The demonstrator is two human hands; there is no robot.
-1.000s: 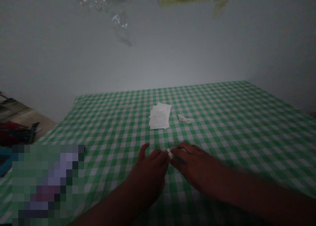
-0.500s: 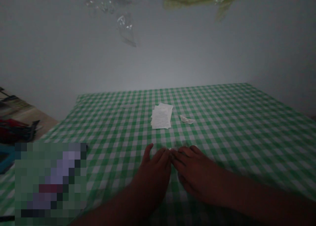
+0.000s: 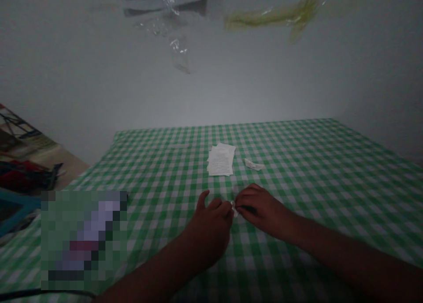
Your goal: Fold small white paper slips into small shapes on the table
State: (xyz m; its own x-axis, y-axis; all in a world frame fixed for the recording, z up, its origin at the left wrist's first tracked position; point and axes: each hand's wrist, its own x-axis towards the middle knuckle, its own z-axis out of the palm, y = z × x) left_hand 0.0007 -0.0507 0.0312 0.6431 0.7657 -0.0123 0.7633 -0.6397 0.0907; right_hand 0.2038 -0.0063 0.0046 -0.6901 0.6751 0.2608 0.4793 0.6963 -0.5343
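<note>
Both hands meet over the near middle of a green-and-white checked tablecloth [image 3: 158, 201]. Between their fingertips shows a small white piece [image 3: 234, 209], which looks like crumpled paper; most of it is hidden. My left hand [image 3: 211, 226] pinches its left side, with one finger raised away from the others. From the right, my right hand [image 3: 259, 210] closes its bent fingers on the other side. Beyond the hands lies a loose stack of printed paper sheets [image 3: 220, 162]. A narrow folded strip of white paper [image 3: 254, 164] rests to the right of the stack.
A pixelated patch [image 3: 84, 241] blurs an object on the table's left, near a dark cable [image 3: 66, 293]. Off the left edge are a blue frame [image 3: 20, 210] and red items [image 3: 23, 175]. Behind the table, the white wall [image 3: 264, 78] carries clear and yellow tape [image 3: 264, 20].
My right hand has gone from lying flatter with spread fingers to a pinch, and the small white piece shows more between the hands. The view has shifted slightly, moving everything right and down.
</note>
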